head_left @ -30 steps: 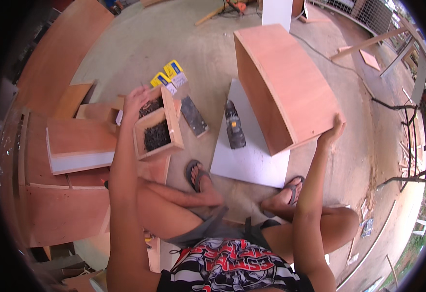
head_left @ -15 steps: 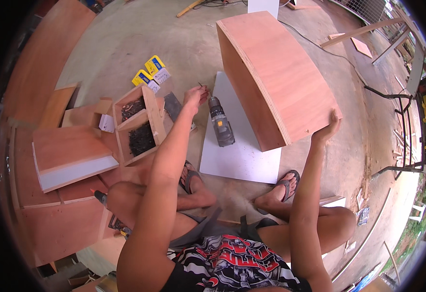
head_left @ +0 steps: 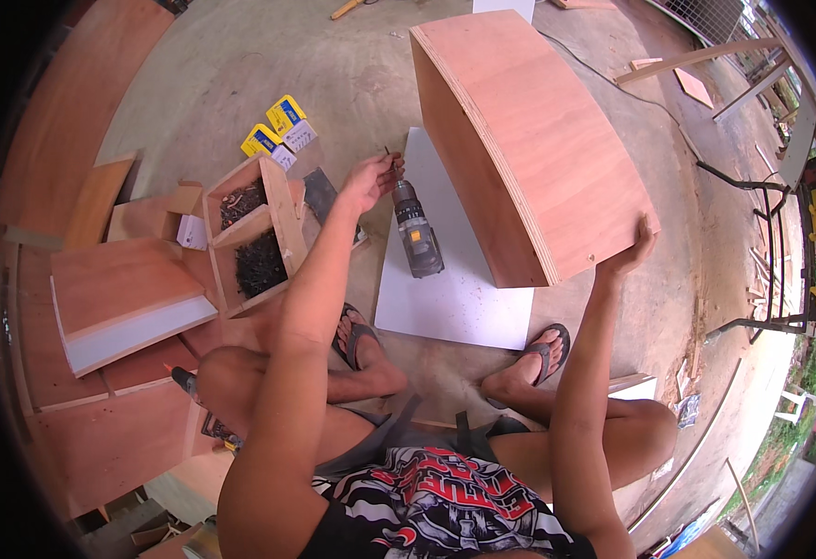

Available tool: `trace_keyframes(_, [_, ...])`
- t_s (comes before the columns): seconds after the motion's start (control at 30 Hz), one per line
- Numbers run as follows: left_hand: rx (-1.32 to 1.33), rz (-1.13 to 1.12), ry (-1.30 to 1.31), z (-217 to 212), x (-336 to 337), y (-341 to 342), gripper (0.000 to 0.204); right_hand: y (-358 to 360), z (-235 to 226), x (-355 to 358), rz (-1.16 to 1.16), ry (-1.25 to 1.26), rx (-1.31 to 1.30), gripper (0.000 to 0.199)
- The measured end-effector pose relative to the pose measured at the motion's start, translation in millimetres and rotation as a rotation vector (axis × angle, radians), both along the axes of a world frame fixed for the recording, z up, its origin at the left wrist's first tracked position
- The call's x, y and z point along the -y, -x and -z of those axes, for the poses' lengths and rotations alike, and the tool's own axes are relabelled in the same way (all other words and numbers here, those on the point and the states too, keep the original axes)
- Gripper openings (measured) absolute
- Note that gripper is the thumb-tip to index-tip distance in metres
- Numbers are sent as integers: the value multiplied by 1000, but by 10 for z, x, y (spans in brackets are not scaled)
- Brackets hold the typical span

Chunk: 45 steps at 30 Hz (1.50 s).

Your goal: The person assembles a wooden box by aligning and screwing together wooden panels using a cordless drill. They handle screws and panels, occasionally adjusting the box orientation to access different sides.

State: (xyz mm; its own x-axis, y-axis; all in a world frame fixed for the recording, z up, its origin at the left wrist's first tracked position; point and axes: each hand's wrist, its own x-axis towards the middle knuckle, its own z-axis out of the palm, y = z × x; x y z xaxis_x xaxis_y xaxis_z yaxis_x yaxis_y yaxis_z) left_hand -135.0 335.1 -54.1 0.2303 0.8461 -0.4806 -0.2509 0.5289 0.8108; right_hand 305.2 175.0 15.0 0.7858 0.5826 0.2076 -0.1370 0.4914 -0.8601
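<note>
A: What do you have from the head camera?

B: I see my left hand (head_left: 368, 179) just above centre, fingers pinched shut on a thin dark screw (head_left: 389, 160). It hangs right beside the top of the drill (head_left: 416, 238), which lies on the white sheet (head_left: 455, 303) in the middle of the frame.

A: And the right one?

B: My right hand (head_left: 633, 253) is at right of centre, fingers spread open and pressed against the lower corner of the plywood box (head_left: 538, 140). That box stands on the sheet's upper edge and fills the upper middle.

A: Where are the other screws?

B: In the wooden tray (head_left: 289, 210), left of the drill, in two dark heaps. Two yellow boxes (head_left: 275, 128) lie just above it on the concrete. Plywood boards (head_left: 119, 279) are stacked at the far left.
</note>
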Motion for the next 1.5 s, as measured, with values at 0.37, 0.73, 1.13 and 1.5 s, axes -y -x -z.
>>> trace_keyframes(0.37, [-51,41,-8,-77,29,-74,31,-4,5,-11,-10,-29,-4,38])
trace_keyframes(0.73, [-130,-43,-127,-120,258,-174,36,-15,17,-9,-17,-17,-29,38])
trace_keyframes(1.13, [-225,-214,-241,337,1469,-112,57,-21,85,-26,25,-12,-22,38])
trace_keyframes(1.5, [-512,-497,-584,507,1864,-1090,60,124,-85,-8,30,7,24,39])
